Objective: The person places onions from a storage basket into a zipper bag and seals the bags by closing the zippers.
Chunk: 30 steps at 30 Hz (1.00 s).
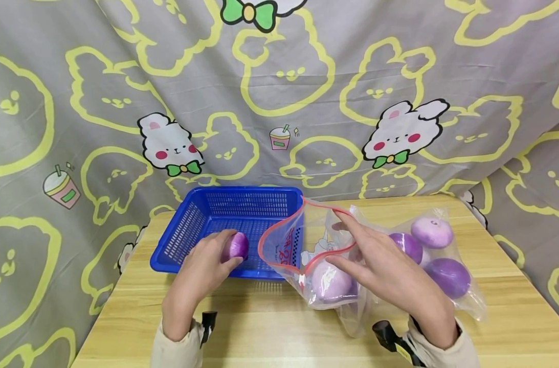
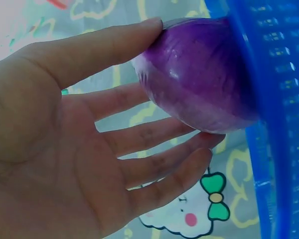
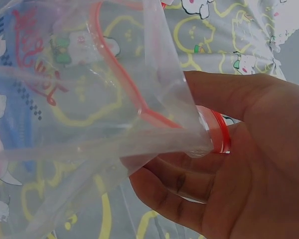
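My left hand (image 1: 203, 266) holds a glossy purple onion (image 1: 238, 245) over the front part of a blue plastic basket (image 1: 228, 190). In the left wrist view the thumb presses the onion (image 2: 194, 74) from one side, and the fingers lie along its other side. My right hand (image 1: 380, 260) grips the edge of a clear zip bag (image 1: 279, 240) with a red-trimmed mouth, thumb and fingers on either side of it. The bag's mouth gapes toward the basket. A pale purple onion (image 1: 332, 281) sits inside this bag; part of what lies behind it is hidden.
To the right, another clear bag (image 1: 472, 301) holds several purple onions (image 1: 447, 277) on the wooden table (image 1: 270, 327). A grey patterned curtain (image 1: 307, 66) hangs just behind the table and along its sides.
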Available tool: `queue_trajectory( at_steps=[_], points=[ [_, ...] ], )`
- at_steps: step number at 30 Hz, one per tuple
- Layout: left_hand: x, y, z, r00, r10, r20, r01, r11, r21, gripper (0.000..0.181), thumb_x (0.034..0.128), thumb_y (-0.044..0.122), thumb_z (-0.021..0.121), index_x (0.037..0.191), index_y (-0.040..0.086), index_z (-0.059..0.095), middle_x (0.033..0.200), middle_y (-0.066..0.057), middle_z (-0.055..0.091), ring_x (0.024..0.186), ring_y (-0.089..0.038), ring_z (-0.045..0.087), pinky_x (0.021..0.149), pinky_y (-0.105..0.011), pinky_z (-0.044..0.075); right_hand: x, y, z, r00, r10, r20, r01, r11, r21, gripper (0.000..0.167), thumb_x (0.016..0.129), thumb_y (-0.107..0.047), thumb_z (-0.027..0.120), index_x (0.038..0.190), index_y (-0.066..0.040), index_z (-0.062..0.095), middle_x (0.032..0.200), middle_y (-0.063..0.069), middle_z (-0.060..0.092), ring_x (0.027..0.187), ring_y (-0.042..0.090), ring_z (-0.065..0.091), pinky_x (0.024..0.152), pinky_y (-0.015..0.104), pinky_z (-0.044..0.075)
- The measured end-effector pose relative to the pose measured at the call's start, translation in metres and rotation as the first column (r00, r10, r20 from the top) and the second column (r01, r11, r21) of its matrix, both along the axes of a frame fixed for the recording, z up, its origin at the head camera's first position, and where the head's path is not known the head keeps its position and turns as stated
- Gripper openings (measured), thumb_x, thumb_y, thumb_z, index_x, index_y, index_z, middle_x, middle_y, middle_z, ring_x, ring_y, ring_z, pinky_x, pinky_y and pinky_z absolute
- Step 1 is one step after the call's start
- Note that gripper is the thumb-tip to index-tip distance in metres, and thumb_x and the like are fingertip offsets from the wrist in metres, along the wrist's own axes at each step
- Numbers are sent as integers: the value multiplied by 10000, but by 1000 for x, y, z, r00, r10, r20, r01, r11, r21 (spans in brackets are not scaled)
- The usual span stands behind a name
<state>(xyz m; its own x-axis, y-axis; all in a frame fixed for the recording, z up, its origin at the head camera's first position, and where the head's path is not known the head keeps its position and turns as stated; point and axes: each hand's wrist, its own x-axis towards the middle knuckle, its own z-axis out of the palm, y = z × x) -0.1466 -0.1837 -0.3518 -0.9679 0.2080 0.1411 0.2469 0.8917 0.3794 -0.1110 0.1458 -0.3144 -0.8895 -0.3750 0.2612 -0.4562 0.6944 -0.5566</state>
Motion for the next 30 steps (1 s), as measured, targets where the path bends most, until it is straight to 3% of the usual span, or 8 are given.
queue_trajectory(
  at_steps=[6, 11, 15, 21, 27, 30],
  points=[
    [9, 6, 8, 998, -24, -54, 25, 1000, 7, 553, 837, 211, 818, 1326, 65, 602, 1240, -156, 650, 1094, -337, 619, 894, -543, 523, 1, -1, 1, 1000, -5, 8, 5, 1000, 2, 711, 937, -521, 627, 1533, -377, 268, 1317, -45, 593, 806, -13, 614, 691, 244, 542],
    [17, 8, 13, 993, -18, -113, 19, 1000, 8, 562, 822, 234, 831, 1320, 85, 615, 1251, -142, 649, 1086, -339, 620, 873, -532, 526, 1, -1, 0, 1000, 7, 0, -7, 1000, -2, 706, 948, -503, 619, 1542, -338, 274, 1317, -20, 599, 828, -11, 616, 711, 271, 551],
    [23, 11, 18, 992, -22, -127, 24, 1000, 13, 579, 825, 261, 830, 1337, 107, 607, 1276, -132, 637, 1063, -322, 616, 846, -517, 539, 0, -1, -1, 1000, 13, -2, -13, 1000, -1, 711, 953, -494, 617, 1548, -307, 276, 1322, -2, 604, 847, -5, 626, 721, 277, 555],
    [31, 18, 24, 987, -37, -158, 40, 999, 17, 582, 834, 291, 821, 1349, 131, 602, 1302, -124, 622, 1111, -320, 602, 872, -528, 535, 1, 0, 0, 1000, -6, 16, 6, 1000, 2, 726, 941, -532, 613, 1547, -356, 255, 1337, -34, 591, 878, -3, 640, 741, 282, 561],
    [38, 23, 29, 971, -52, -235, 63, 997, 38, 613, 842, 319, 811, 1384, 160, 575, 1354, -98, 592, 1224, -300, 552, 953, -535, 496, 1, 1, -1, 1000, 1, 6, -1, 1000, 0, 734, 947, -516, 614, 1557, -317, 259, 1348, -8, 590, 892, 15, 650, 748, 292, 563],
    [41, 24, 32, 954, -49, -296, 71, 995, 66, 625, 832, 305, 822, 1389, 175, 572, 1357, -85, 592, 1242, -291, 544, 957, -534, 497, 1, 1, -1, 1000, 3, 7, -3, 1000, -5, 738, 950, -508, 614, 1562, -314, 249, 1352, 1, 587, 895, 21, 654, 747, 292, 564]
  ],
)
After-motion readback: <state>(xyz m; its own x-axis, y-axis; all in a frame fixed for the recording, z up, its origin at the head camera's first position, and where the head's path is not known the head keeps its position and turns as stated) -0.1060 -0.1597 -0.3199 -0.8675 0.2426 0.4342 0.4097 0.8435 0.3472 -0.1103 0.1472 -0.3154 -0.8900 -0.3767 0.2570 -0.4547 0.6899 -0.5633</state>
